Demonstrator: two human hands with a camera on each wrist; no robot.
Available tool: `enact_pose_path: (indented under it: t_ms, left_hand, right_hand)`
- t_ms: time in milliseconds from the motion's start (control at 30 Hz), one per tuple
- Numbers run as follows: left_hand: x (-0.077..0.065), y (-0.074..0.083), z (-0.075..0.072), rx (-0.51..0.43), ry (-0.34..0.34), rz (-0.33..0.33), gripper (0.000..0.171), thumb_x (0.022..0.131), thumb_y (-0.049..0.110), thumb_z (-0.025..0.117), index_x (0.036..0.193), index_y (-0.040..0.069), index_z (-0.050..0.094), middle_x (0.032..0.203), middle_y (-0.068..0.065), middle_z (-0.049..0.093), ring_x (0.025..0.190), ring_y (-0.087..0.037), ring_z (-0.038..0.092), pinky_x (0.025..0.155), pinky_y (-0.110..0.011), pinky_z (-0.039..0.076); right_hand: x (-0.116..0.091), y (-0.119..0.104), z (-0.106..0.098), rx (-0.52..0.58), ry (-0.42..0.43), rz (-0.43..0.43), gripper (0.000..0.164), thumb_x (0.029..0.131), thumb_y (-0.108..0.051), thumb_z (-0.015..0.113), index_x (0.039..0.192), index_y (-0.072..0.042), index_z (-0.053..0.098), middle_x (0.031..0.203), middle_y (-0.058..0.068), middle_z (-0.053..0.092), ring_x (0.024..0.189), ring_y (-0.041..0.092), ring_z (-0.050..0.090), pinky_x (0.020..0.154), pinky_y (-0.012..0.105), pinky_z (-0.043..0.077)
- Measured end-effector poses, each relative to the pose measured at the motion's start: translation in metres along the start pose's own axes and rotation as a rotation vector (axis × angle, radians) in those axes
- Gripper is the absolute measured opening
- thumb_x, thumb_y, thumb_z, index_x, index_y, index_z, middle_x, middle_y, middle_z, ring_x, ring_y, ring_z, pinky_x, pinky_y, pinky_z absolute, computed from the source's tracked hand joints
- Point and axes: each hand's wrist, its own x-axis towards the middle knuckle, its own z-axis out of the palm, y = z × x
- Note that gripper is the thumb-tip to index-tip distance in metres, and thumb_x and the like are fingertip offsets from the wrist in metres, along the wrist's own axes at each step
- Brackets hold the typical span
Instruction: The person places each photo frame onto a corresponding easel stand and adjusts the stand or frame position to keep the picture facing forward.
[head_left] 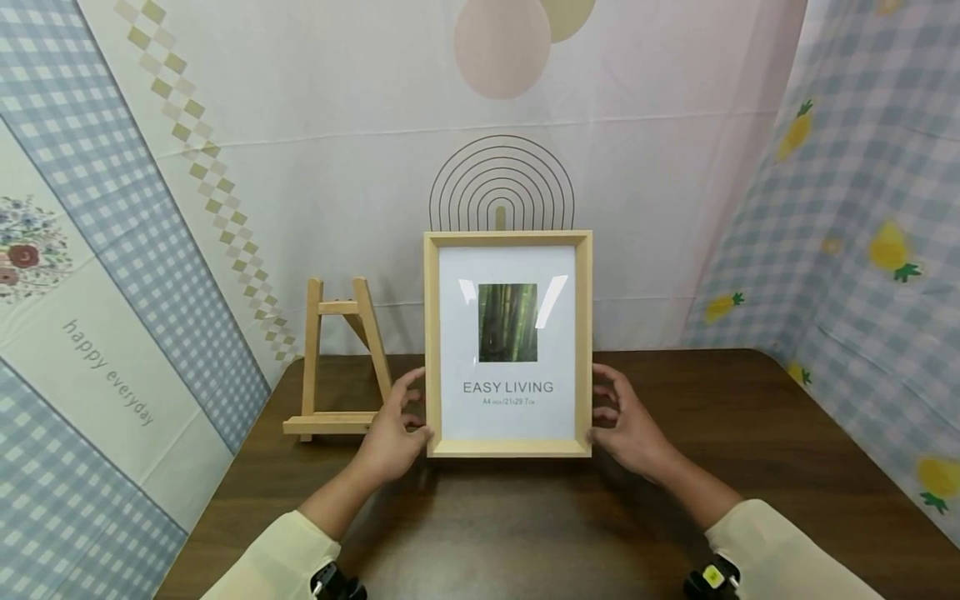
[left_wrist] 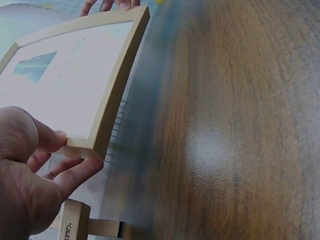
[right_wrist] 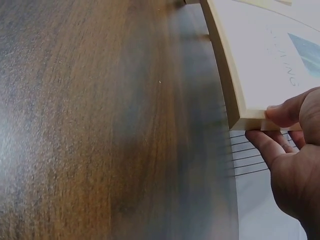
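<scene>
A pale wooden picture frame (head_left: 583, 342) stands upright between both hands, its front facing me, with a small bamboo picture and the words "EASY LIVING" inside. My left hand (head_left: 393, 433) grips its left side near the lower corner, thumb on the front edge and fingers behind. On the opposite side my right hand (head_left: 630, 425) pinches the frame the same way, low down. In the left wrist view, the thumb (left_wrist: 52, 140) presses the wooden border. A small wooden easel (head_left: 311, 358) stands just left of the frame, partly hidden behind my left hand.
The dark wooden table (head_left: 510, 533) spreads below the hands and to both sides. A printed white cloth (head_left: 337, 192) hangs behind it. Checked cloth (head_left: 862, 317) with pineapples hangs along the right, and blue checked cloth (head_left: 172, 317) along the left.
</scene>
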Motion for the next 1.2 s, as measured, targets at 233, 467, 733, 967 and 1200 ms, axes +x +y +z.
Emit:
enact_pose_path:
  t_ms: [233,467,733,967,1200]
  left_hand:
    - [0.0,0.002,-0.002,0.003,0.008,0.006,0.092,0.088,-0.019,0.066,0.158,0.029,0.03,0.137,-0.02,0.05,0.092,-0.028,0.066,0.066,-0.033,0.056]
    - [-0.001,0.004,-0.005,0.007,0.028,0.012,0.091,0.087,-0.02,0.066,0.157,0.028,0.032,0.135,-0.021,0.05,0.093,-0.029,0.066,0.066,-0.034,0.057]
    - [-0.001,0.004,-0.006,0.006,0.028,0.02,0.092,0.087,-0.02,0.066,0.157,0.029,0.031,0.135,-0.021,0.051,0.095,-0.03,0.066,0.067,-0.034,0.057]
    - [0.001,0.006,-0.01,0.012,0.032,0.024,0.091,0.088,-0.019,0.066,0.157,0.029,0.031,0.137,-0.02,0.051,0.097,-0.031,0.066,0.069,-0.034,0.058]
    - [0.002,0.007,-0.011,0.015,0.045,0.027,0.091,0.087,-0.019,0.066,0.157,0.028,0.031,0.137,-0.02,0.051,0.096,-0.031,0.067,0.07,-0.035,0.058]
  right_hand:
    - [0.002,-0.001,0.002,-0.01,0.008,-0.015,0.099,0.076,0.023,0.065,0.158,-0.015,0.022,0.143,0.028,0.04,0.111,0.043,0.059,0.078,0.037,0.058]
    - [0.003,-0.003,0.004,-0.002,0.009,-0.034,0.1,0.076,0.022,0.065,0.158,-0.015,0.021,0.144,0.029,0.04,0.111,0.044,0.058,0.077,0.037,0.059]
    - [0.002,-0.006,0.005,0.012,0.008,-0.046,0.099,0.076,0.023,0.064,0.158,-0.014,0.021,0.144,0.03,0.039,0.111,0.045,0.058,0.076,0.038,0.059]
    - [0.006,-0.009,0.007,0.019,0.006,-0.042,0.098,0.077,0.024,0.064,0.157,-0.013,0.021,0.144,0.031,0.039,0.112,0.046,0.057,0.077,0.038,0.059]
    - [0.007,-0.011,0.008,0.014,0.002,-0.062,0.099,0.077,0.025,0.063,0.157,-0.014,0.022,0.143,0.03,0.041,0.112,0.046,0.058,0.076,0.037,0.06]
